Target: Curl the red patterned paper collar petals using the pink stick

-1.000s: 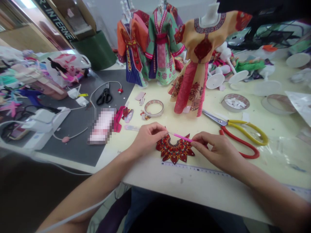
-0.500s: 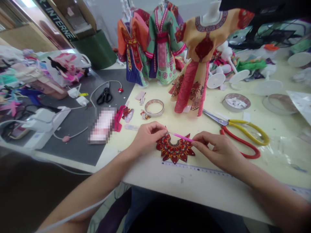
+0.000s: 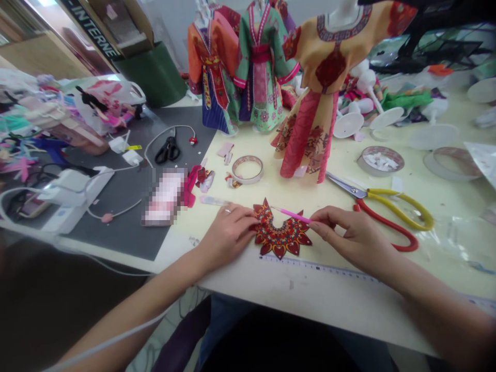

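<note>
A red patterned collar-shaped piece (image 3: 282, 238) with pointed petals lies flat on the pale table, its notch facing away from me. My left hand (image 3: 229, 233) rests at its left edge, fingers together and bent, fingertips touching the piece; whether something small is under them is hidden. Between thumb and fingers, my right hand (image 3: 341, 230) pinches a pink thin-tipped tool (image 3: 295, 215), its tip pointing left over the piece's upper left part. Just below the piece runs a clear ruler (image 3: 321, 268), partly beneath my right forearm.
Red-and-yellow-handled scissors (image 3: 399, 206) lie right of my right hand. Behind stand dressed doll forms (image 3: 258, 72). A tape roll (image 3: 247, 170), black scissors (image 3: 168, 150), a blurred phone-like object (image 3: 165, 199), fabric scraps (image 3: 189, 186) and a power strip (image 3: 77, 201) are around to the left.
My left hand has drawn back from the tool's tip and come down onto the piece's left edge. The pink tool stays in my right hand. The view has shifted slightly.
</note>
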`<state>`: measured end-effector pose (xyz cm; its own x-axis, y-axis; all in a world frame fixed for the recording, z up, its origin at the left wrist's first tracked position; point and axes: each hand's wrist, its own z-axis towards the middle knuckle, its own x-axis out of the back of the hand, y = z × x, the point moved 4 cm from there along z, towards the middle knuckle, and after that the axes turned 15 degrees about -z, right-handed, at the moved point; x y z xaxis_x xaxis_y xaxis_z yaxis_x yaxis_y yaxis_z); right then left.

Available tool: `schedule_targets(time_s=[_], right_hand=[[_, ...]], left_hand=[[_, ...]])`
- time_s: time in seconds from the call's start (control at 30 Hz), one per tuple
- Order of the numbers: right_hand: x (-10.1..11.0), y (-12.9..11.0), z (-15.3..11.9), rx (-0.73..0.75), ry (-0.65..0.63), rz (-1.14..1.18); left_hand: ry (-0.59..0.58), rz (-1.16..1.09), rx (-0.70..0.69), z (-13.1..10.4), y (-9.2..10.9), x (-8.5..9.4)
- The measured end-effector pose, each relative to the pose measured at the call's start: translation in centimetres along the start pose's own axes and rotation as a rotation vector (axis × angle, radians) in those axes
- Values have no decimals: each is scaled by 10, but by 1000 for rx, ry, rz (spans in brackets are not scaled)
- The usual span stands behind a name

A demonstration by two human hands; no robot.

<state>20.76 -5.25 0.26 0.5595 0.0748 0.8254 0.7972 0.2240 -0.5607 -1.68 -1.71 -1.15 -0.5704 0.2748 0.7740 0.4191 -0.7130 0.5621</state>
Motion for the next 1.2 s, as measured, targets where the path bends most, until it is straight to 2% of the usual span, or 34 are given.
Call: schedule_targets(time_s=[0.13, 0.2, 0.27, 0.37, 0.47, 0.57, 0.7, 0.9, 1.2], right_hand=[[0, 3, 1, -15, 15, -40], [1, 4, 1, -29, 24, -50], [1, 3, 1, -33, 28, -50], [2, 2, 1, -37, 30, -49], [2, 3, 0, -36, 45, -52], [2, 4, 0, -24, 52, -46], [2, 6, 1, -25, 47, -38], [4, 3, 0, -32, 0, -42], [0, 0, 1, 69, -21, -115]], left_hand=[[112, 142, -17, 0, -1, 9], [124, 154, -45, -2, 4, 10], [79, 125, -105, -5, 13, 9], [-80, 72, -186, -9, 26, 0], [-217, 52, -189, -8, 34, -11], [-254, 48, -164, -3, 39, -22], [-188, 40, -149, 2, 43, -27], [20, 24, -120, -14, 40, -12], [-54, 66, -181, -28, 49, -20]])
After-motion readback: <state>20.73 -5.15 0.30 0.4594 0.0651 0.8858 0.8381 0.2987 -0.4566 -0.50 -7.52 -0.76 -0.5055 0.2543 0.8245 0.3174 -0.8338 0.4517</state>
